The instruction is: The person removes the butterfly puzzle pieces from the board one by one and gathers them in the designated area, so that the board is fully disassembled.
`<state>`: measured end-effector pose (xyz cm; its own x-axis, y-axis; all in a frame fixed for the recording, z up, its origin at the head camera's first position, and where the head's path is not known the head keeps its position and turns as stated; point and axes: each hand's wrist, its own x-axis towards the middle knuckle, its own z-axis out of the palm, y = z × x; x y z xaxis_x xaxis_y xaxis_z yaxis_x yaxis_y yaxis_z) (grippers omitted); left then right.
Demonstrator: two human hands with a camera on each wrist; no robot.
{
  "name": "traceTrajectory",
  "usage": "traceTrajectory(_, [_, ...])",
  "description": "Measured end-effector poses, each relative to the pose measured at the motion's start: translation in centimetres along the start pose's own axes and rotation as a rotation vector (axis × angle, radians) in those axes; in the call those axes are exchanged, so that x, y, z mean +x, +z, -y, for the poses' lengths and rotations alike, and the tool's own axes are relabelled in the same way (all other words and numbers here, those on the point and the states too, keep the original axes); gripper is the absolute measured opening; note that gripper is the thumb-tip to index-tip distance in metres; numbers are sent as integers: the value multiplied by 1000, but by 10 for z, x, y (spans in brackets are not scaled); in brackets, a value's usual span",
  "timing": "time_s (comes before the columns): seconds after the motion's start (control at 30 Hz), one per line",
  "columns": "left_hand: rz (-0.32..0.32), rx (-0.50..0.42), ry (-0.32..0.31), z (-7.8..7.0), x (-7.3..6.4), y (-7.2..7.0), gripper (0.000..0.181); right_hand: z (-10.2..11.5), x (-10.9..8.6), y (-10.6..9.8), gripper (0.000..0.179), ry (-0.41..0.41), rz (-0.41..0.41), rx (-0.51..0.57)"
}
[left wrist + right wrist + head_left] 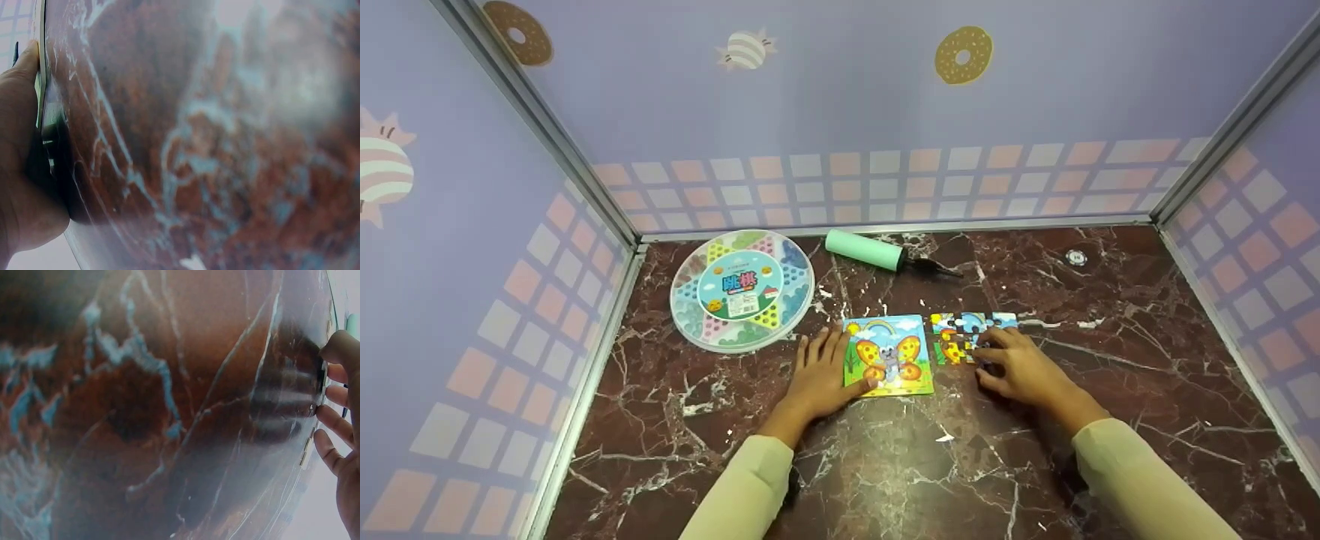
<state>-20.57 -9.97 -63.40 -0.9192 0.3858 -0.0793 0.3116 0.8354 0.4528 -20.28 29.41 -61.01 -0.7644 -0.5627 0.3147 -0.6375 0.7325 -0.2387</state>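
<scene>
A square picture board (889, 352) with a printed butterfly and rainbow lies flat on the marbled table. My left hand (823, 375) rests beside its left edge, fingers stretched forward and thumb on the board's lower edge. To the right of the board lies a partly joined jigsaw puzzle (952, 346) with matching sky and butterfly parts. Over its lower right side, the bent fingers and thumb of my right hand (1024, 367) pinch a puzzle piece, mostly hidden under the fingertips. In the right wrist view, the fingertips (322, 410) are low at the table surface.
A round Chinese checkers box (742, 291) lies at the back left. Behind the board is a mint-green hand pump (864, 250) with a black end. A small white round chip (1075, 258) lies at the back right. Patterned walls (840, 105) enclose the table on three sides.
</scene>
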Motion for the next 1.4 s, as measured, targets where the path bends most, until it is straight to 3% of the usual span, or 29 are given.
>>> traceTrajectory(0.77, [-21, 5, 6, 2, 0, 3, 110, 2, 3, -5, 26, 27, 31, 26])
traceTrajectory(1.4, [-20, 12, 8, 1, -2, 3, 107, 0, 3, -4, 24, -10, 12, -32])
